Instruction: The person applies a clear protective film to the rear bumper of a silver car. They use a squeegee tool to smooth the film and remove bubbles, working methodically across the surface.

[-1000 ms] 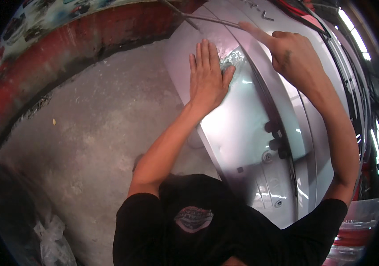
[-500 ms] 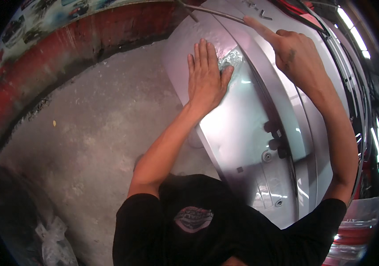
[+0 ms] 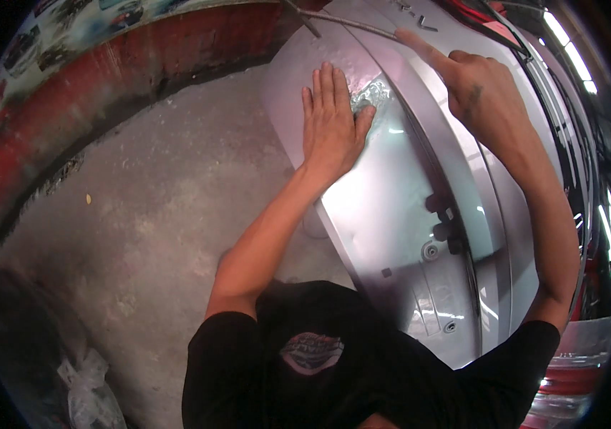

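The left hand (image 3: pixel 333 137) lies flat on a silver panel (image 3: pixel 373 204), at the edge of a dent (image 3: pixel 372 94). To its right, the right hand (image 3: pixel 488 89) grips a rod (image 3: pixel 348 23) reaching ahead of both; a loosened grip could drop it, scratching the panel.

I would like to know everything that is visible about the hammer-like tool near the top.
The hammer-like tool is slim, dull grey-brown and metal-looking. Its thin handle slants down rightward to the right hand, meeting the index fingertip; any remainder is hidden. A narrow crosswise head runs from the picture's top to a tip over the silver tailgate; contact there is unclear.
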A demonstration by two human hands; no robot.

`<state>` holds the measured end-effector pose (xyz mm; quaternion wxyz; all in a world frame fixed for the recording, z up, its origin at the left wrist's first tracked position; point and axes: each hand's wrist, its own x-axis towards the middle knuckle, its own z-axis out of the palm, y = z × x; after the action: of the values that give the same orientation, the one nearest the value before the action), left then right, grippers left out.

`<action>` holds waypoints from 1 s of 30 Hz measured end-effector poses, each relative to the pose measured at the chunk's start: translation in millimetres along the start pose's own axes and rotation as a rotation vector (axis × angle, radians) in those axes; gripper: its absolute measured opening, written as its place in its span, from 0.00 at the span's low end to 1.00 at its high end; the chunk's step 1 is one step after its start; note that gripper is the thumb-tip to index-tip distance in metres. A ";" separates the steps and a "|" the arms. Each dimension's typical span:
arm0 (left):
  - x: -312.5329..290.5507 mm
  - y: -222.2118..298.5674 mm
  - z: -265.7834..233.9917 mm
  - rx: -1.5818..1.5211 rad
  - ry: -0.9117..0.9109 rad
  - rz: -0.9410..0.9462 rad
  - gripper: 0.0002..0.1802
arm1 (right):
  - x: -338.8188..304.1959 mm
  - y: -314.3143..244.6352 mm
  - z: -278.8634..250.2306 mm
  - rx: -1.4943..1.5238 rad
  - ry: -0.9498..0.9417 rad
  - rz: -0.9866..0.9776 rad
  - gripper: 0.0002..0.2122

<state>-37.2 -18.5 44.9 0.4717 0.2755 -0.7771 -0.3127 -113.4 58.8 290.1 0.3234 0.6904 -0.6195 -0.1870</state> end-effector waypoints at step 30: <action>-5.3 22.3 -16.1 0.030 -0.164 0.159 0.40 | -133.2 14.5 -44.6 0.271 0.055 0.288 0.32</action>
<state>-23.5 -3.8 64.4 0.4257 0.1934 -0.8370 -0.2842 -116.3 198.1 313.1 0.2677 0.6367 -0.7223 -0.0350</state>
